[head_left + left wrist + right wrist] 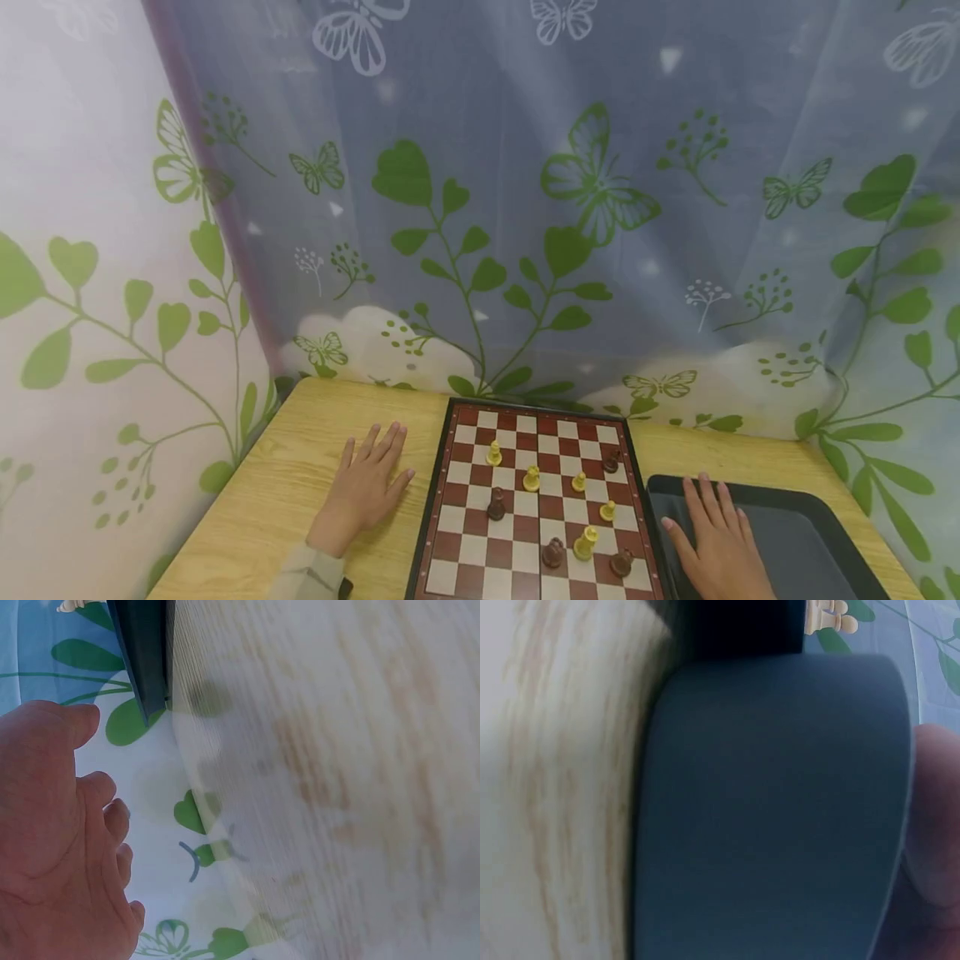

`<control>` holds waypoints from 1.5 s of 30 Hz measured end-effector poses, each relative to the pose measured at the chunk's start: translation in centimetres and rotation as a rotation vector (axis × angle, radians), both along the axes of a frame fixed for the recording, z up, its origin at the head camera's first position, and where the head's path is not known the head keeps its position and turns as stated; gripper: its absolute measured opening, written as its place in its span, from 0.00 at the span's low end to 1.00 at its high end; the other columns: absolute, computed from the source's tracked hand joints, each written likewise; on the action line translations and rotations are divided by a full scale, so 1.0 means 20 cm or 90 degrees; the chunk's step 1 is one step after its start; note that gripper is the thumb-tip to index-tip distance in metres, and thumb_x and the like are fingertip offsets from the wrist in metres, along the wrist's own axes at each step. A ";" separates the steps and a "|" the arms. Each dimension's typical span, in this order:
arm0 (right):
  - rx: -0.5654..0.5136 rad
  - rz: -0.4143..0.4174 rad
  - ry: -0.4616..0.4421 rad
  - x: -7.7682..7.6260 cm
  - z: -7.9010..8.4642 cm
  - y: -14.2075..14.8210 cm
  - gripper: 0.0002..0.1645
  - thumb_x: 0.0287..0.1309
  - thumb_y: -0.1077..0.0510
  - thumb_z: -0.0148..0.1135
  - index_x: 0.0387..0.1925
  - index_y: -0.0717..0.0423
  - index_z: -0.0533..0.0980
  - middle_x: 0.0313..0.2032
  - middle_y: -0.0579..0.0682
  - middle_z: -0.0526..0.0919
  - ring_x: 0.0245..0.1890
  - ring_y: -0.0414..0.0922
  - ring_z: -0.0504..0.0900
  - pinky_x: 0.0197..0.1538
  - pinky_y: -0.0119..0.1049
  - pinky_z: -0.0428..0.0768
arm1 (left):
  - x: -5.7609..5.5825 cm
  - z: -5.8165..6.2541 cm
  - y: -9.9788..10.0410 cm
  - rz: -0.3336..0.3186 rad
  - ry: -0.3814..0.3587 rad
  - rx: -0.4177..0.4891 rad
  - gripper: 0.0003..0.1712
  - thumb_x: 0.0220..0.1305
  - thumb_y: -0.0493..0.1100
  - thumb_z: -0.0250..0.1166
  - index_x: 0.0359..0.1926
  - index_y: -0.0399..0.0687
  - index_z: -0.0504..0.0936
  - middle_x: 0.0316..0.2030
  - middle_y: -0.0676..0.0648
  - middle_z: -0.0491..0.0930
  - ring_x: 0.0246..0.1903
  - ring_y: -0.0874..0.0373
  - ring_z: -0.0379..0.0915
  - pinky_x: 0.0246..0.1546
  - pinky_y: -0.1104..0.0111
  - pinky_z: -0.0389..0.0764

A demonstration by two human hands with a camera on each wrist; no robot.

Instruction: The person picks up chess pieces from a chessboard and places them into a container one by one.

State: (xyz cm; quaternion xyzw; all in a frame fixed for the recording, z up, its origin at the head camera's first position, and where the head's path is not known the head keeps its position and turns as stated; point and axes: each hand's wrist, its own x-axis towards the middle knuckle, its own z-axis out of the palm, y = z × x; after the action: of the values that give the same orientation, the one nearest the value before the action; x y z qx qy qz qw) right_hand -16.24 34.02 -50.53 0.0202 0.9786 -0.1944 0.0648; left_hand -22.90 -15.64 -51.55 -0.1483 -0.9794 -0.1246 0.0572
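Observation:
A chessboard (498, 552) with red-brown and white squares lies between the hands. Yellow pieces stand on it, among them a tall one (586, 543), as do several dark brown pieces, including one at the left (496, 504). My left hand (363, 483) rests on the wooden table left of the board, fingers extended, holding nothing. In the left wrist view that hand (49, 840) is apart from the board's dark edge (142, 660). To the right, my right hand (716, 546) lies over the dark tray (802, 542), fingers straight and nothing gripped; exact contact is unclear.
The light wooden table (330, 408) carries the board and the tray. A curtain (495, 333) with green leaves and butterflies hangs behind the table, and similar fabric (97, 417) covers the left side. The tray's outer wall (772, 802) fills much of the right wrist view.

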 end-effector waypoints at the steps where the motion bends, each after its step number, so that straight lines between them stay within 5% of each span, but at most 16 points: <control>1: 0.000 -0.001 -0.002 0.00 0.00 0.00 0.60 0.71 0.25 0.42 0.78 0.70 0.45 0.77 0.75 0.39 0.75 0.76 0.34 0.70 0.75 0.32 | 0.00 0.00 0.00 0.000 0.000 0.000 0.39 0.78 0.57 0.53 0.80 0.44 0.55 0.79 0.43 0.55 0.78 0.39 0.46 0.76 0.37 0.43; 25: -0.006 -0.009 0.017 0.01 -0.02 0.00 0.59 0.72 0.27 0.43 0.78 0.71 0.46 0.76 0.75 0.39 0.75 0.76 0.34 0.70 0.75 0.31 | 0.02 0.01 0.01 -0.037 0.035 0.021 0.36 0.77 0.54 0.55 0.76 0.41 0.63 0.76 0.40 0.60 0.76 0.35 0.52 0.73 0.33 0.48; 31: -0.003 -0.009 0.001 0.01 -0.04 0.00 0.58 0.72 0.27 0.44 0.77 0.72 0.47 0.76 0.77 0.40 0.74 0.78 0.36 0.69 0.77 0.34 | 0.02 0.01 0.02 -0.082 -0.015 0.013 0.35 0.79 0.55 0.51 0.78 0.45 0.60 0.77 0.42 0.58 0.76 0.35 0.51 0.73 0.34 0.49; 37: -0.023 0.031 0.026 0.02 -0.05 -0.05 0.52 0.74 0.35 0.49 0.75 0.74 0.53 0.74 0.80 0.45 0.71 0.81 0.43 0.65 0.82 0.47 | -0.02 -0.01 0.02 -0.176 -0.074 0.065 0.33 0.80 0.52 0.48 0.78 0.43 0.60 0.77 0.41 0.57 0.76 0.34 0.52 0.72 0.33 0.52; 45: -0.095 0.075 0.010 0.05 0.02 -0.14 0.43 0.75 0.44 0.53 0.73 0.75 0.58 0.74 0.78 0.49 0.72 0.79 0.46 0.64 0.81 0.53 | -0.05 -0.05 0.03 -0.259 -0.126 0.112 0.34 0.81 0.54 0.45 0.78 0.40 0.58 0.78 0.38 0.54 0.75 0.31 0.50 0.71 0.31 0.51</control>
State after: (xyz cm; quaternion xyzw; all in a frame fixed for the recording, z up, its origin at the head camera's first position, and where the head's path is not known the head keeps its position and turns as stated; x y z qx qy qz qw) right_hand -15.27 31.19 -50.12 -0.0436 0.9613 -0.2628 0.0700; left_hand -23.95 -15.12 -52.54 -0.3238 -0.9157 -0.2322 -0.0526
